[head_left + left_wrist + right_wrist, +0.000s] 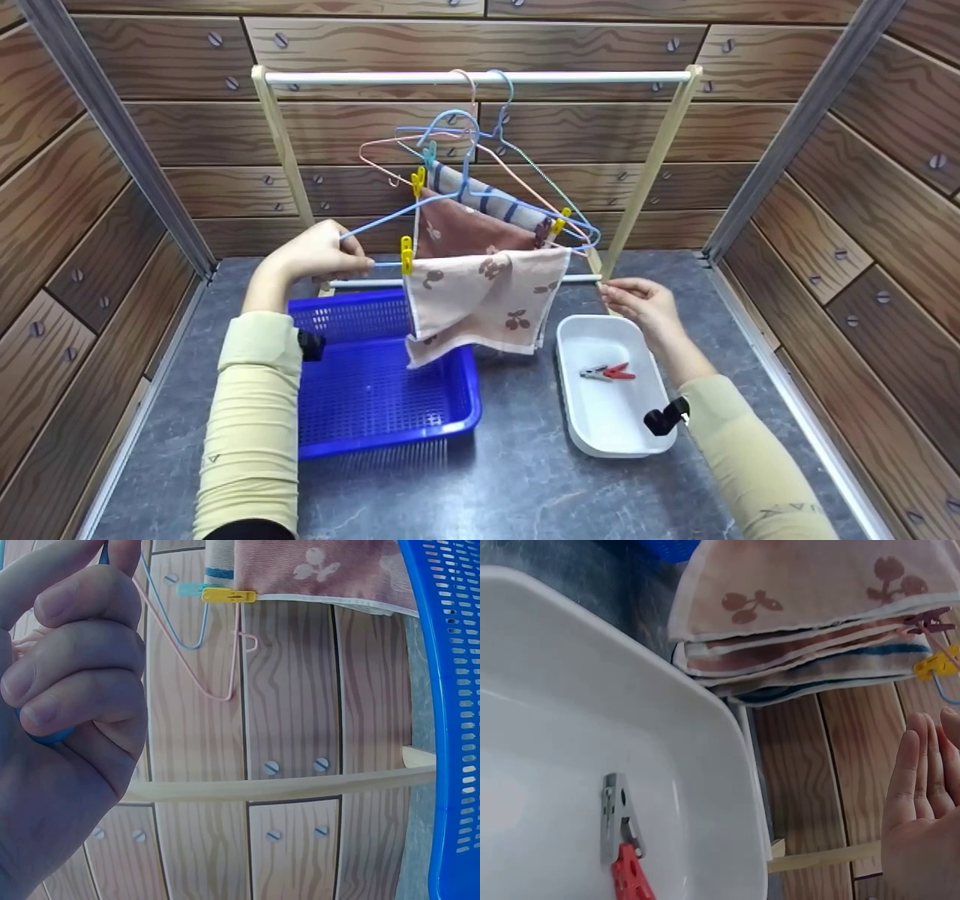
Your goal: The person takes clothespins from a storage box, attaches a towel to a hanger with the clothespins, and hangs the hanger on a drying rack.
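Note:
My left hand (pixel 322 251) grips the left end of a blue clothes hanger (pixel 375 220), its fingers curled in the left wrist view. A pale pink cloth (pixel 487 300) with brown cherry prints drapes from this hanger, a yellow clothespin (pixel 406 255) at its left corner. My right hand (pixel 637 300) is off the cloth's right side, above the white tray; its fingers look fairly straight in the right wrist view, holding nothing. Behind hang a brownish-pink cloth (pixel 465 232), with a yellow clothespin (pixel 418 181) at its left, and a blue-striped cloth (pixel 487 201).
A wooden rack with a white top bar (pixel 337 78) carries a pink hanger (pixel 373 142) and another blue hanger (pixel 511 90). Below stand a blue plastic basket (pixel 465 431) and a white tray (pixel 574 420) holding a grey clothespin (pixel 615 817) and a red clothespin (pixel 632 877).

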{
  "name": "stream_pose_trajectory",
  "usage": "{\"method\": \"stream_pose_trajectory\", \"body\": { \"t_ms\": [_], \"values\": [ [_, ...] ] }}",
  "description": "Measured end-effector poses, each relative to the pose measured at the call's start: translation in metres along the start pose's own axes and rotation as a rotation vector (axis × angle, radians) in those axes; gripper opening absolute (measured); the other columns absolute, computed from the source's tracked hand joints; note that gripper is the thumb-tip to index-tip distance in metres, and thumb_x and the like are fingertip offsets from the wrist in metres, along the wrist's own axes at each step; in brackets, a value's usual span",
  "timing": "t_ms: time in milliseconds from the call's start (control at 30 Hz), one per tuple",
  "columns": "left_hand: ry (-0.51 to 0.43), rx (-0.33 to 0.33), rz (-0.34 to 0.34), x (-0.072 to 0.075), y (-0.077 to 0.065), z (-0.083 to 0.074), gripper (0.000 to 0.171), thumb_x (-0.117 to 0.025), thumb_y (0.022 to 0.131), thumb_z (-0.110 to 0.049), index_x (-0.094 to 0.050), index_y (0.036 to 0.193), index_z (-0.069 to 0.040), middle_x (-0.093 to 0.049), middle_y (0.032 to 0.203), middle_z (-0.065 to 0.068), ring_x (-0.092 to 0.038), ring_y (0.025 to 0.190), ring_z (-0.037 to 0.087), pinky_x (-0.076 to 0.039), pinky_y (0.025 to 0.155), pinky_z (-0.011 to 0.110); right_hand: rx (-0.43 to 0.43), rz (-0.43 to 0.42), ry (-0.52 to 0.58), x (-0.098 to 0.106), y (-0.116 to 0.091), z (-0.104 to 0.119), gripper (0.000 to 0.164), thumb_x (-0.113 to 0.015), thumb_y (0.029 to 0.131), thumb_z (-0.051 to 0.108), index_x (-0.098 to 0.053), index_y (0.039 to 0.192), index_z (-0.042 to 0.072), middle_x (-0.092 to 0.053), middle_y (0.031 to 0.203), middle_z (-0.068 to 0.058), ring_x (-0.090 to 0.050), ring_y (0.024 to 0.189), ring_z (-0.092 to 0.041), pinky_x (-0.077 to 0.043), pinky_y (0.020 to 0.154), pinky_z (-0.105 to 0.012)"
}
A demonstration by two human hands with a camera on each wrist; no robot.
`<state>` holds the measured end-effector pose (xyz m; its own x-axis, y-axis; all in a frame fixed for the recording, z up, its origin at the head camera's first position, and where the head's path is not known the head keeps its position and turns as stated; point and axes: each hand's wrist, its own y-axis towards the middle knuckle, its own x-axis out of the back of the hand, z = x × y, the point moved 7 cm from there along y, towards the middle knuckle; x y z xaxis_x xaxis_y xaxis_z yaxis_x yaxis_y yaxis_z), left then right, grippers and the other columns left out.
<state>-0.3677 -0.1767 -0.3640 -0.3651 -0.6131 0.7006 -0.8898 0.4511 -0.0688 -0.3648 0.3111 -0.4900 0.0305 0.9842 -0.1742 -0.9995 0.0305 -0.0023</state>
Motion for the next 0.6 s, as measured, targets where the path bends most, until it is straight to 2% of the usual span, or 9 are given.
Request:
{"method": "stream_pose_trajectory", "body": {
  "t_ms": [200, 367, 600],
  "values": [
    [0.018, 0.002, 0.012, 0.000, 0.000, 0.001, 0.030, -0.070, 0.097, -0.019, -0.078, 0.091, 0.010, -0.057, 0.056, -0.015, -0.042, 0.047, -0.003, -0.035, 0.045, 0.017, -0.054, -0.017, -0.007, 0.013, -0.002, -0.015, 0.035, -0.063, 0.100, -0.009, -0.078, 0.087, 0.020, -0.080, 0.080, 0.005, -0.077, 0.077, -0.006, -0.062, 0.077, -0.018],
    [0.008, 0.001, 0.018, -0.001, 0.000, 0.003, 0.030, -0.070, 0.097, -0.018, -0.078, 0.091, 0.010, -0.056, 0.056, -0.015, -0.040, 0.045, -0.004, -0.034, 0.044, 0.016, -0.067, -0.048, -0.022, 0.019, -0.005, -0.030, 0.034, -0.064, 0.100, -0.008, -0.077, 0.087, 0.021, -0.079, 0.079, 0.006, -0.076, 0.078, -0.004, -0.062, 0.079, -0.018],
    [-0.017, 0.007, 0.021, -0.003, 0.001, 0.003, 0.028, -0.070, 0.097, -0.017, -0.077, 0.089, 0.009, -0.056, 0.056, -0.016, -0.040, 0.045, -0.004, -0.034, 0.044, 0.016, -0.089, -0.064, -0.051, 0.023, -0.008, -0.049, 0.024, -0.067, 0.099, -0.007, -0.078, 0.093, 0.014, -0.079, 0.080, 0.006, -0.077, 0.078, -0.005, -0.062, 0.079, -0.018]
  ]
}}
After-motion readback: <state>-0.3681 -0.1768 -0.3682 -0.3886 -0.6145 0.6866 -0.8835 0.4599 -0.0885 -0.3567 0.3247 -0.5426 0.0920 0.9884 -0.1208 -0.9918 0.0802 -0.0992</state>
